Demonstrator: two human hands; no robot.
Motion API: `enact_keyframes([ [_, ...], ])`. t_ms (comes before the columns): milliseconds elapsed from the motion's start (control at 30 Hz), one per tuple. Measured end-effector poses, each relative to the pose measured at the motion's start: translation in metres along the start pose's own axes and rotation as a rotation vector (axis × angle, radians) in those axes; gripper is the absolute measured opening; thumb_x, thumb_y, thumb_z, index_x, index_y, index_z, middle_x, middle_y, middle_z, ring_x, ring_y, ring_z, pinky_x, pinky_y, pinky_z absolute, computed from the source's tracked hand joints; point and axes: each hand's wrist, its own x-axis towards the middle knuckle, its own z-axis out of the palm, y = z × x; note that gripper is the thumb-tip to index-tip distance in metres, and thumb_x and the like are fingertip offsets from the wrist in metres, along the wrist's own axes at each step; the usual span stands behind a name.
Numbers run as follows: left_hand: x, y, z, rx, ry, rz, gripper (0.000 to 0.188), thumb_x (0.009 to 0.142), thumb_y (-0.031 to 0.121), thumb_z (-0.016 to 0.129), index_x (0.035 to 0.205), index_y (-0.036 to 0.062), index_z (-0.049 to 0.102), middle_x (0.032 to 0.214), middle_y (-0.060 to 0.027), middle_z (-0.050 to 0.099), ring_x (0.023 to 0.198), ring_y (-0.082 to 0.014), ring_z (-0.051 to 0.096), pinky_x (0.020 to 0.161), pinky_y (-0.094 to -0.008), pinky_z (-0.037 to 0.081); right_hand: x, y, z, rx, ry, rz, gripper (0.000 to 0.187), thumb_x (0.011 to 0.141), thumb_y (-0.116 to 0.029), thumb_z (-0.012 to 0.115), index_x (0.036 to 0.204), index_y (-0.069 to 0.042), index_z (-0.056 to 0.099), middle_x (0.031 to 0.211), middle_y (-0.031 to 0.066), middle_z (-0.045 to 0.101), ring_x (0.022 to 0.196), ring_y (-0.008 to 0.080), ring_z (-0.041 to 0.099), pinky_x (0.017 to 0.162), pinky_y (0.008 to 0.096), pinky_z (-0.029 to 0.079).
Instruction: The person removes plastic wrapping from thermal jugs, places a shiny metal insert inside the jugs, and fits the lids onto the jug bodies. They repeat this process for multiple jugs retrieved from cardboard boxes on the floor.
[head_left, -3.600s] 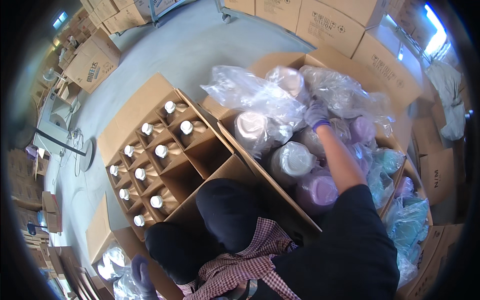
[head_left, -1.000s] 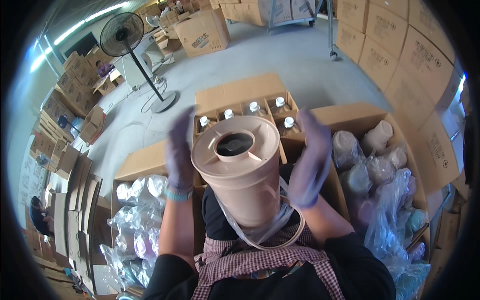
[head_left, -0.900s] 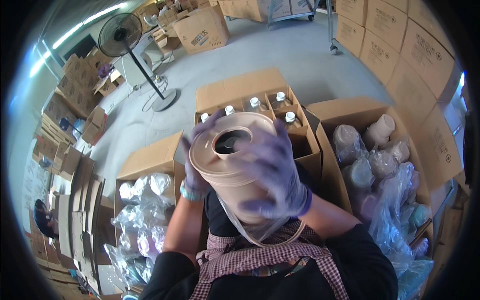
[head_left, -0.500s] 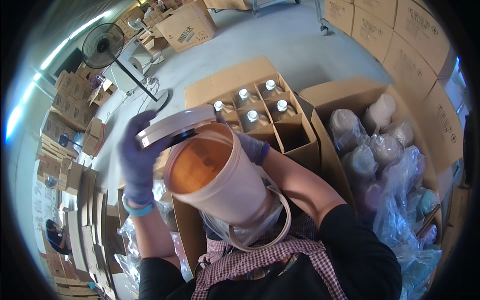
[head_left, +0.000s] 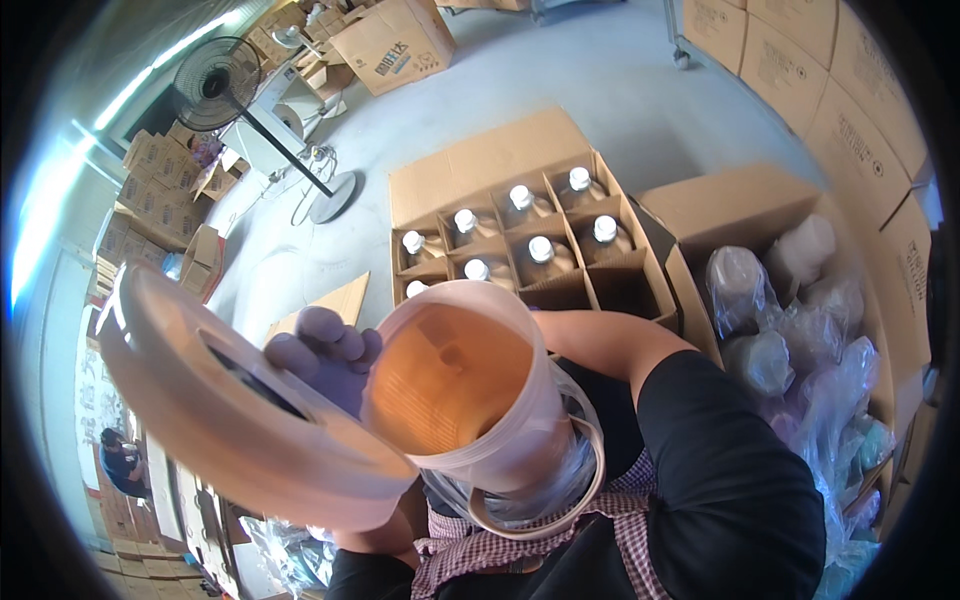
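Observation:
A pale plastic bucket [head_left: 480, 465] without its lid is tilted in front of my chest, its orange-brown inside [head_left: 450, 370] showing. Its loop handle [head_left: 590, 480] hangs on the near side, and clear plastic film wraps the lower part. My left hand [head_left: 325, 350], in a grey-purple glove, has its fingers closed on the round lid [head_left: 190, 400], held up close at the left; a dark patch shows on the lid. My right forearm [head_left: 610, 340] reaches round behind the bucket, which hides the hand.
Beyond the bucket stands a divided carton [head_left: 480, 165] holding several white-capped bottles [head_left: 540, 250]. At right, an open carton [head_left: 740, 190] holds film-wrapped cups and plastic bags. Stacked cartons [head_left: 780, 60] rise at far right. A stand fan [head_left: 215, 85] is at far left; another person [head_left: 122, 462] works at lower left.
My left hand has carried the lid away from the bucket's mouth, left and toward me. The bucket has shifted slightly right and its inside shows more. My right hand has gone out of sight.

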Motion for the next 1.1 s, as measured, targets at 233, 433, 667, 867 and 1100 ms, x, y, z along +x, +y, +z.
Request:
enact_keyframes([
  [233, -0.033, 0.0, -0.049, -0.444, 0.123, 0.201, 0.037, 0.103, 0.038, 0.054, 0.129, 0.0143, 0.065, 0.153, -0.0128, 0.048, 0.136, -0.0291, 0.05, 0.12, -0.0504, 0.033, -0.056, 0.021, -0.154, 0.19, 0.5, 0.164, 0.038, 0.085, -0.043, 0.071, 0.097, -0.007, 0.074, 0.086, 0.0143, 0.074, 0.082, 0.0326, 0.073, 0.076, 0.0443, 0.057],
  [433, -0.116, -0.036, -0.086, -0.424, 0.478, -0.074, 0.064, 0.098, 0.064, 0.048, 0.156, 0.0368, 0.04, 0.168, -0.0131, 0.019, 0.147, -0.0393, 0.03, 0.122, -0.0572, 0.027, -0.239, 0.004, -0.335, 0.367, 1.349, 0.141, 0.043, 0.074, -0.039, 0.081, 0.094, -0.003, 0.069, 0.084, 0.0155, 0.069, 0.08, 0.0319, 0.07, 0.074, 0.0394, 0.055],
  [667, -0.013, 0.018, -0.079, 0.543, 0.297, 0.332, 0.071, 0.103, 0.047, 0.051, 0.164, 0.0217, 0.024, 0.157, -0.0137, 0.04, 0.141, -0.028, 0.044, 0.117, -0.0473, 0.034, -0.305, -0.068, -0.261, 0.439, 1.375, -0.162, 0.108, 0.07, -0.024, 0.087, 0.159, -0.004, 0.029, 0.149, 0.0169, 0.047, 0.131, 0.0258, 0.05, 0.104, 0.0398, 0.044],
  [867, -0.023, 0.012, -0.016, 0.469, 0.329, 0.064, 0.055, 0.104, 0.022, 0.055, 0.151, 0.0002, 0.039, 0.134, -0.0151, 0.059, 0.122, -0.0245, 0.058, 0.108, -0.0404, 0.044, -0.269, -0.045, -0.182, 1.155, 1.254, -0.099, 0.104, 0.089, -0.04, 0.079, 0.163, -0.009, 0.013, 0.143, 0.0123, 0.047, 0.129, 0.026, 0.049, 0.111, 0.042, 0.041],
  [1100, -0.064, -0.037, -0.059, 0.093, 0.033, -0.199, 0.045, 0.1, 0.029, 0.063, 0.136, 0.0016, 0.056, 0.142, -0.0158, 0.053, 0.111, -0.0202, 0.063, 0.091, -0.0345, 0.053, -0.262, -0.024, -0.185, 1.488, 1.047, -0.276, 0.096, 0.085, -0.054, 0.077, 0.157, -0.005, 0.036, 0.151, 0.0166, 0.046, 0.139, 0.0258, 0.044, 0.114, 0.0409, 0.038],
])
